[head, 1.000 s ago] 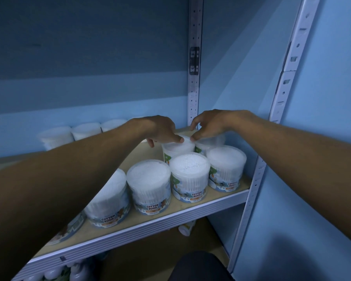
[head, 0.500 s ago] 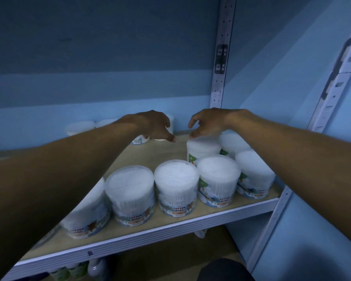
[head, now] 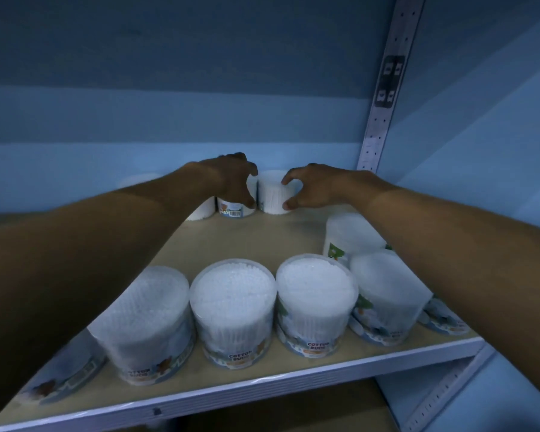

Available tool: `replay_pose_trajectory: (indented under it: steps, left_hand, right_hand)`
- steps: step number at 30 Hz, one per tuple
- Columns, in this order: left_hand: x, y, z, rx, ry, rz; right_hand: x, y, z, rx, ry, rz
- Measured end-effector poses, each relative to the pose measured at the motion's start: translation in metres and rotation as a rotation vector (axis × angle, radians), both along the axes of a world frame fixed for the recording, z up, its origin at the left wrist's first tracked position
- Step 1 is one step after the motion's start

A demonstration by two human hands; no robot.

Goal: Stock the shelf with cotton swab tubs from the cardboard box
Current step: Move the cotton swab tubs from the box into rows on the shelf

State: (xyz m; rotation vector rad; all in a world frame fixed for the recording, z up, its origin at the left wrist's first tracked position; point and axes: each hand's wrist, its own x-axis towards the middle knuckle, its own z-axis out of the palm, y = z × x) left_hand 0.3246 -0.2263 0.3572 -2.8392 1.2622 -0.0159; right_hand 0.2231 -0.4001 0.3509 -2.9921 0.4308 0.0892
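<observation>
Clear cotton swab tubs stand on a wooden shelf [head: 247, 241]. Both my arms reach to the back row by the wall. My left hand [head: 234, 179] curls down over a tub with a barcode label [head: 231, 211]. My right hand [head: 315, 188] has its forefinger and thumb round the side of the plain white tub [head: 272, 194] just right of it. Along the front edge stands a row of several tubs [head: 233, 310], with one more tub [head: 349, 238] behind them at the right, partly under my right forearm. The cardboard box is out of view.
A perforated metal upright [head: 384, 104] rises at the shelf's back right corner, with blue wall behind and to the right. More tubs [head: 200, 212] sit in the back row left of my left hand. The white shelf lip [head: 262, 385] runs along the front.
Both hands have left the front tubs at the right and moved deeper to the back row by the wall. The camera has come closer and shifted left.
</observation>
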Motion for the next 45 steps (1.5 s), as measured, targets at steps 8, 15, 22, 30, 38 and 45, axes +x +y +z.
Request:
replay_pose_trajectory:
  steps: [8,15,22,30,38,45]
  left_hand:
    - [0.035,-0.009,-0.006,0.008,0.001,0.029]
    - [0.060,-0.011,-0.017,0.047,0.027,0.009]
    - [0.068,-0.009,-0.020,0.038,0.011,0.001]
    - [0.067,-0.010,-0.016,-0.034,0.022,-0.017]
    - [0.056,-0.009,-0.012,-0.043,0.050,-0.015]
    - [0.042,-0.001,-0.009,-0.010,0.044,-0.024]
  right_hand:
    - [0.046,0.004,-0.005,0.001,-0.013,-0.001]
    - [0.081,0.000,-0.010,-0.037,0.006,-0.006]
    - [0.097,-0.001,-0.019,-0.087,0.008,0.001]
    - [0.086,0.003,-0.011,-0.078,-0.017,0.012]
    - [0.066,0.008,-0.005,-0.055,-0.009,0.000]
    - [0.042,0.020,0.003,-0.053,0.014,0.028]
